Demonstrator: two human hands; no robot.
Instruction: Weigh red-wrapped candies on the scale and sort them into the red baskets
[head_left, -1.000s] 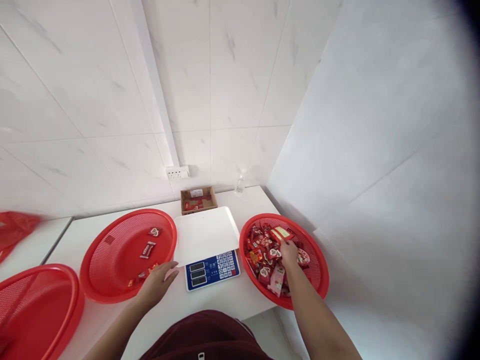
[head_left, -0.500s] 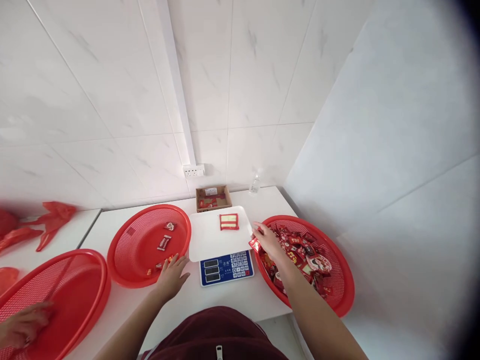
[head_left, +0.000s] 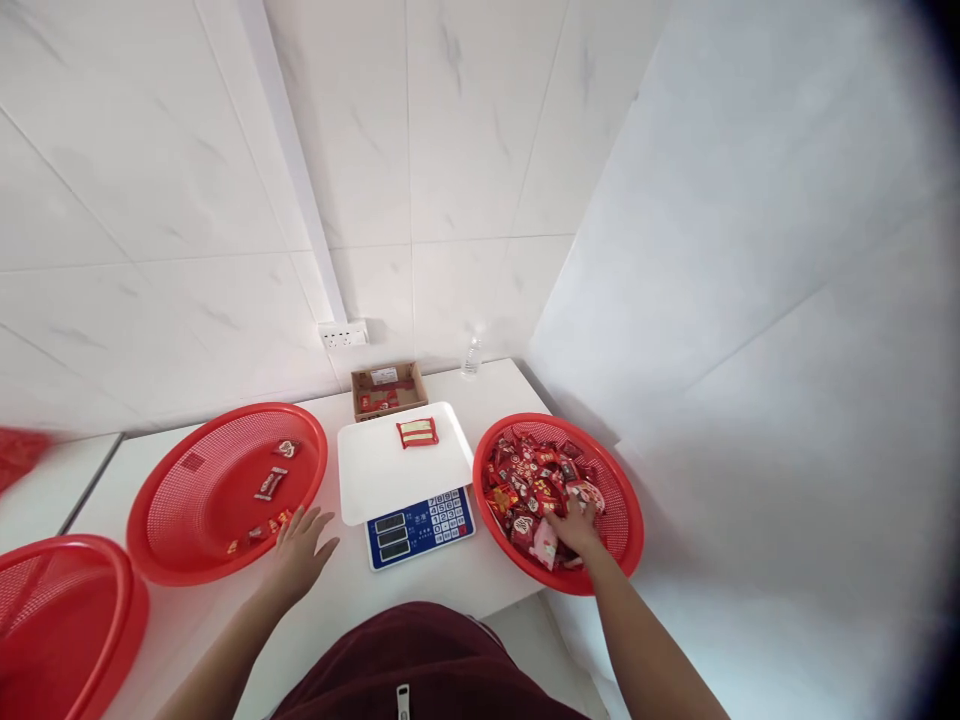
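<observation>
Head view centres on a pile of wrapped sweets (head_left: 529,485), mostly red, lying in the red basket (head_left: 634,530) at the right of the scene. The right hand (head_left: 576,525) is down at the near right part of this pile, open, its thumb and fingers spread over the wrappers. A pale pink packet (head_left: 545,545) lies just left of its thumb, near the basket's near rim.

Left of that basket stands a scale with a blue keypad panel (head_left: 421,530) and a white tray (head_left: 382,475). One red and pale yellow packet (head_left: 418,432) lies on the tray, toward its far right part.

Farther left, the left hand (head_left: 300,555) is open and empty, fingers spread, by the near right rim of a second red basket (head_left: 217,500); whether it touches the rim cannot be told. A few small sweets (head_left: 270,484) lie in that basket's right part. Another red basket (head_left: 75,640) sits at the near left, cut off by the picture's edge.

Beyond the tray, a cardboard box (head_left: 401,411) holds red packets, and a clear bottle (head_left: 471,358) stands to its right on the white surface (head_left: 499,570).
</observation>
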